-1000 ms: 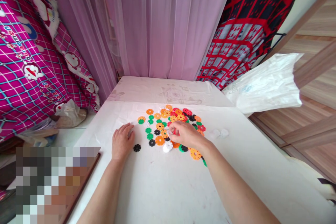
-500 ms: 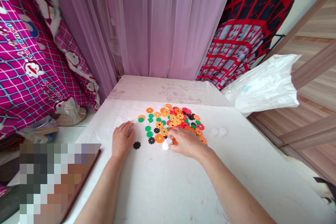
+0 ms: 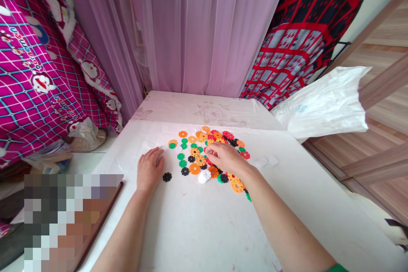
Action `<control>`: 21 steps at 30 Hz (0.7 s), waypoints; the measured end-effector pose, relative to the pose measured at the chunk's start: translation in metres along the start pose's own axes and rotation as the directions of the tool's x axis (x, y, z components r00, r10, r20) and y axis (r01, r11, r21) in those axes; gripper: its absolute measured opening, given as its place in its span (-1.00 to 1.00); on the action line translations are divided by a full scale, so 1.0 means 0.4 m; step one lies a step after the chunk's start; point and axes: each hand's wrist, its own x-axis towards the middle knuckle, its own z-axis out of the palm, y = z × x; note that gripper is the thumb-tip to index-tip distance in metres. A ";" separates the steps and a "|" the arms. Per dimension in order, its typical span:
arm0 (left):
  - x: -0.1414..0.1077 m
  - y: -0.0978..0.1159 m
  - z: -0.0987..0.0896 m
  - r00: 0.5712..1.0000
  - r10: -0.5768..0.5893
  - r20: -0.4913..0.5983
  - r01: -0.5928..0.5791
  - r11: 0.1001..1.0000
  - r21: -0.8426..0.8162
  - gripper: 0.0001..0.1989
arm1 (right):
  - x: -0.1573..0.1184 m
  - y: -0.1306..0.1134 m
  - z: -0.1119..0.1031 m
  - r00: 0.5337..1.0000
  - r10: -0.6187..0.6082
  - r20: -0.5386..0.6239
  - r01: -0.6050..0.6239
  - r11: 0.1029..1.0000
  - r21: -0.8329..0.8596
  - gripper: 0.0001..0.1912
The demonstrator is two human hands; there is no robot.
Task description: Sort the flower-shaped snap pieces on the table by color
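I am seeing a pale counter (image 3: 191, 225) standing before a purple curtain (image 3: 197, 29). My left hand (image 3: 150, 169) is resting there, half open, thumb apart, near a black disc (image 3: 167, 177). My right hand (image 3: 226, 157) is reaching over the colourful discs (image 3: 194, 168), fingers curled narrow; I cannot tell whether they are holding one. The discs are mostly lying flat, round faces pointing up.

The view faces forward — down from the head.
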 end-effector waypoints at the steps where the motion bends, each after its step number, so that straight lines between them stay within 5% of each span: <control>1: 0.000 0.000 0.000 1.000 0.002 -0.002 -0.002 1.000 -0.001 -0.65 | 0.024 -0.005 0.004 1.000 -0.024 0.008 0.024 1.000 -0.013 -0.83; 10: 0.001 -0.003 0.002 1.000 -0.019 -0.005 0.018 1.000 -0.019 -0.63 | 0.209 -0.094 0.084 0.970 -0.151 0.191 0.196 0.950 -0.242 -0.65; 21: -0.002 0.002 0.002 1.000 -0.005 -0.001 0.005 1.000 -0.010 -0.65 | 0.246 -0.114 0.118 0.945 -0.184 0.270 0.272 0.899 -0.342 -0.68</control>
